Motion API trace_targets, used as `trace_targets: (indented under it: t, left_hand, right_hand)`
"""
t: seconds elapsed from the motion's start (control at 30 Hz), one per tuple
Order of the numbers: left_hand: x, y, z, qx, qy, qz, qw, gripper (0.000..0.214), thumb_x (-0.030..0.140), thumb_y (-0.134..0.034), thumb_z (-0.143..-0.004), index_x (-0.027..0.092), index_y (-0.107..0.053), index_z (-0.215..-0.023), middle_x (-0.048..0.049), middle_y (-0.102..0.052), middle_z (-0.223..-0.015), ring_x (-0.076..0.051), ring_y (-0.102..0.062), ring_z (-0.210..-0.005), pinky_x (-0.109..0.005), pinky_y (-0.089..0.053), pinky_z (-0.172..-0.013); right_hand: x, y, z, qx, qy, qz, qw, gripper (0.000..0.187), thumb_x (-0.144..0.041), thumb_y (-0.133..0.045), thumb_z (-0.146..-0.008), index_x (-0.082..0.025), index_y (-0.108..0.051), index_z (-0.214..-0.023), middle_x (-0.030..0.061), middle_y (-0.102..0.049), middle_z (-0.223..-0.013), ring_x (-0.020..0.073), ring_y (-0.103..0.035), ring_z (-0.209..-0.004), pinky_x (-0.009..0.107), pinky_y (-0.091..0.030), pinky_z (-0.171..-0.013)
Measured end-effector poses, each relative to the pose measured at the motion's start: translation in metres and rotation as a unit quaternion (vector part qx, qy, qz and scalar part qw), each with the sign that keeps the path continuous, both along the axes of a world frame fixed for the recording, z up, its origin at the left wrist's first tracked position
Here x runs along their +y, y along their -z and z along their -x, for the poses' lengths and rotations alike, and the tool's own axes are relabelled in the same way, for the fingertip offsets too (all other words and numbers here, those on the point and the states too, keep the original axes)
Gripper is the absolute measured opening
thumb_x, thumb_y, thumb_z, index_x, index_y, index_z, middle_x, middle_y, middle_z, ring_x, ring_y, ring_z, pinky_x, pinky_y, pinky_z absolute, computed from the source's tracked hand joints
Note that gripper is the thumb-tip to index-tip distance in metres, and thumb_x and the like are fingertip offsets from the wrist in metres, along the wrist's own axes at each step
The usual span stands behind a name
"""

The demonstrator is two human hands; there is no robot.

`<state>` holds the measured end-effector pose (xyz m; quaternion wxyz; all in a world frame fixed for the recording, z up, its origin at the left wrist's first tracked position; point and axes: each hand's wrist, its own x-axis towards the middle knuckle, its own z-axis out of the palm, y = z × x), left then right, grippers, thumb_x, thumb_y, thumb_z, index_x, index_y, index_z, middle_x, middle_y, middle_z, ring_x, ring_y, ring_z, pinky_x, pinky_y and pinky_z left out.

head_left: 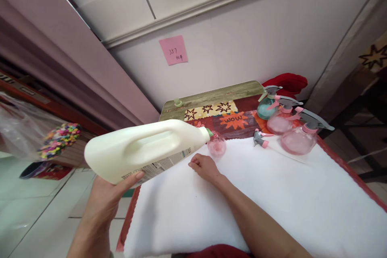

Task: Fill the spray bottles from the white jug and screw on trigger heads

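My left hand point(110, 193) grips a large pale cream detergent jug point(111, 155) from below, thumb on its printed label. The jug is tilted, its mouth with a green spout pointing right, at the opening of a small clear pink bottle point(217, 148). That bottle stands without a spray head on the white cloth; its top is partly hidden by the spout. Just left of and nearer than the pink bottle, my right hand point(205, 166) is closed in a loose curl, with nothing visible in it. A grey and pink spray head point(260, 139) with a clear tube lies on the cloth.
Several spray bottles stand at the right: a green one point(266, 107) and pink ones, the nearest point(299, 140). A light green cap point(177, 102) sits at the table's back left. Behind is a wall with a pink note point(173, 50); a plastic bag point(21, 129) hangs left.
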<state>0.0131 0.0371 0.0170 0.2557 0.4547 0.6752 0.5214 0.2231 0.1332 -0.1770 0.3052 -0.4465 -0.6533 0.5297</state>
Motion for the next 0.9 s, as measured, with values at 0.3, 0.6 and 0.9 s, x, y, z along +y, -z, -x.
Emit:
trace_targets:
  t: [0.3,0.6,0.9]
  left_hand:
    - [0.0017,0.0013,0.0017,0.011,-0.007,-0.005,1.0,0.074,0.03,-0.095,-0.053,0.02,-0.072,-0.123,-0.0093,-0.077,-0.12,-0.033,-0.069,-0.115,-0.045,-0.054,-0.103]
    - [0.0,-0.0032,-0.0003,0.015,0.004,0.001,1.0,0.071,0.03,-0.094,-0.055,0.019,-0.071,-0.121,-0.0096,-0.077,-0.12,-0.033,-0.069,-0.115,-0.043,-0.057,-0.098]
    - [0.0022,-0.0044,-0.0023,0.016,0.005,0.003,1.0,0.071,0.031,-0.095,-0.054,0.021,-0.072,-0.12,-0.0089,-0.078,-0.117,-0.033,-0.068,-0.117,-0.038,-0.059,-0.095]
  right_hand:
    - [0.0001,0.0023,0.0005,-0.003,0.001,-0.002,1.0,0.011,-0.033,-0.063,-0.087,-0.024,-0.064,-0.081,-0.004,-0.065,-0.063,0.0142,-0.058,-0.06,0.024,-0.038,-0.061]
    - [-0.0004,-0.0003,-0.001,-0.008,-0.001,-0.007,1.0,0.011,-0.033,-0.063,-0.088,-0.024,-0.065,-0.082,-0.0037,-0.065,-0.063,0.0149,-0.06,-0.063,0.024,-0.039,-0.061]
    - [-0.0004,0.0007,-0.0007,-0.01,-0.002,-0.007,1.0,0.011,-0.033,-0.063,-0.089,-0.024,-0.066,-0.084,-0.0034,-0.067,-0.065,0.0149,-0.06,-0.063,0.024,-0.039,-0.061]
